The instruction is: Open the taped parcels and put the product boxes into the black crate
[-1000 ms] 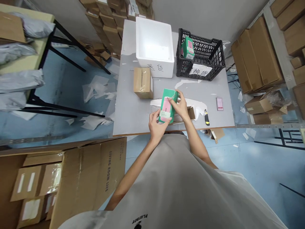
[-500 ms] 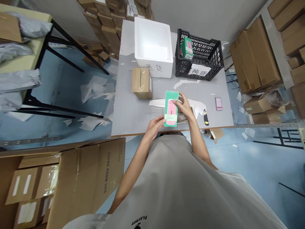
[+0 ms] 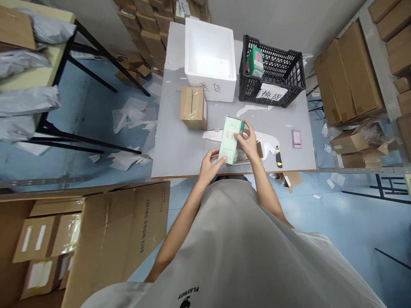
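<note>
Between my two hands is a green and pink product box point(image 3: 229, 139), tilted, with a pale green printed side facing up. My left hand point(image 3: 210, 166) grips its lower left end, thumb on the near face. My right hand point(image 3: 248, 140) holds the upper right edge, its thumb on the printed side. Beneath the box, an opened cardboard carton point(image 3: 259, 149) and torn white packaging point(image 3: 210, 135) lie on the table, partly hidden. To the right of them rests a black and yellow utility knife point(image 3: 278, 157).
A closed cardboard box point(image 3: 193, 109) stands before a white foam box point(image 3: 210, 87). A black plastic crate point(image 3: 272, 81) holds a green box point(image 3: 255, 62). A small pink card-like item point(image 3: 297, 139) lies at the table's point(image 3: 180, 158) right. A large carton point(image 3: 122, 226) stands at lower left.
The product box has been turned in my hands, from its pink-pictured green front to a pale green side, and now leans to the right. My head view has shifted slightly.
</note>
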`<state>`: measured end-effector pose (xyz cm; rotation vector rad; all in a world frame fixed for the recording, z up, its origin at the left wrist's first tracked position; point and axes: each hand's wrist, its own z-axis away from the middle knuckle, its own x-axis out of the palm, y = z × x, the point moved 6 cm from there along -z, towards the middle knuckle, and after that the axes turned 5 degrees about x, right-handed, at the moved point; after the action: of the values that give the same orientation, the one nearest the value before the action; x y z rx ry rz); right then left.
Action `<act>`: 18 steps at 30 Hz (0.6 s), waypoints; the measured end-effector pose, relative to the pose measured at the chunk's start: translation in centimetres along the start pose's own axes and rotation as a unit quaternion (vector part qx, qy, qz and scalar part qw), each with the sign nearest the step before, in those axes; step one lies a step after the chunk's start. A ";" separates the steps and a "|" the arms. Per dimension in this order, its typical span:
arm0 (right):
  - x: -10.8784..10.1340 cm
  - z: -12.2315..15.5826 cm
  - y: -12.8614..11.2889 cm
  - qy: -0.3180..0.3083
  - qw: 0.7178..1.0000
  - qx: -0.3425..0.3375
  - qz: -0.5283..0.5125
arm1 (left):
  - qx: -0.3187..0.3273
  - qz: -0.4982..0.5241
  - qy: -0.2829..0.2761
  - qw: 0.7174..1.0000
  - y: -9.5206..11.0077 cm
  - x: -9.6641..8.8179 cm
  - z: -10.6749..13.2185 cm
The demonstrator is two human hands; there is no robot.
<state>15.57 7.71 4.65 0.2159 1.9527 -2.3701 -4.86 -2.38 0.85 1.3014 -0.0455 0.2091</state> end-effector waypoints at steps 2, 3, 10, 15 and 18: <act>-0.3 -0.2 0.4 -0.017 1.000 0.013 -0.022 | -0.075 0.087 -0.039 0.993 -0.9 0.0 -0.1; -0.3 -0.2 0.5 -0.026 0.999 0.020 -0.027 | -0.103 0.115 -0.053 0.987 -1.2 0.0 -0.1; 0.0 -0.4 0.2 -0.057 0.995 0.060 -0.054 | -0.116 0.128 -0.029 0.984 -1.8 -0.3 -0.1; 0.7 -0.7 -0.4 -0.050 0.998 0.024 -0.015 | -0.028 -0.011 0.083 0.996 -0.9 -1.1 -0.2; 1.7 -0.6 -1.0 -0.043 0.999 -0.017 0.024 | 0.043 -0.112 0.128 0.985 0.4 -1.0 0.3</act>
<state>13.77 8.56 5.25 0.1549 1.9249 -2.2754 -5.92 -2.73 1.15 1.3442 0.3295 0.1853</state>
